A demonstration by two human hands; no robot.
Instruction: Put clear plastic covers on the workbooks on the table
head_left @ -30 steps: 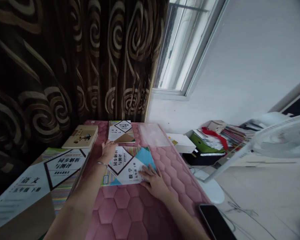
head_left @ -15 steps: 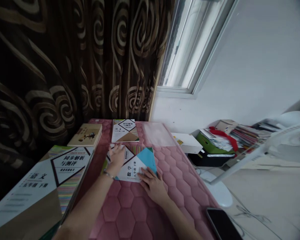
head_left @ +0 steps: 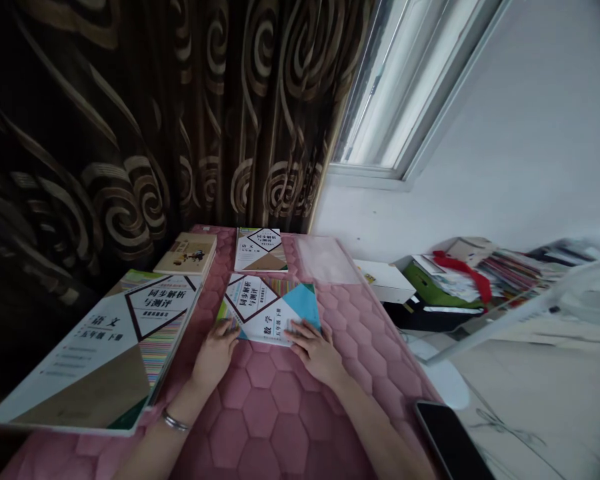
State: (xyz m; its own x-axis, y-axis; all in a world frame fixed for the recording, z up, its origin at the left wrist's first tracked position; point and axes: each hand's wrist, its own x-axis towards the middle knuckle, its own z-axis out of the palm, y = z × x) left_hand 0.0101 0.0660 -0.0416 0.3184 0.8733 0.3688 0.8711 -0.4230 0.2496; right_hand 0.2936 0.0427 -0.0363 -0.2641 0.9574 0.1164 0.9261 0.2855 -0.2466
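A mathematics workbook [head_left: 260, 323] with a white, blue and striped cover lies closed on a pink padded mat [head_left: 265, 413]. Bent fingers of my left hand [head_left: 216, 353] close on its near left corner; the fingertips are partly hidden. My right hand [head_left: 317, 353] rests with spread fingers on the near right corner of the cover. To the left, a large Chinese-language workbook [head_left: 100, 360] tops a stack. Behind it is a tan book [head_left: 187, 253]. Another Chinese-language workbook [head_left: 260, 253] lies flat beyond the mathematics one.
A translucent sheet [head_left: 325, 259] lies at the mat's far right. A dark phone [head_left: 453, 440] sits at the near right edge. Beyond that edge are a white box [head_left: 387, 283], a green container [head_left: 437, 287] heaped with papers, and a white fan [head_left: 520, 313]. Patterned curtains [head_left: 220, 133] hang behind.
My left hand has drawn back from the far left part of the mathematics workbook to its near left corner. My right hand stays at the near right corner. The view has shifted slightly.
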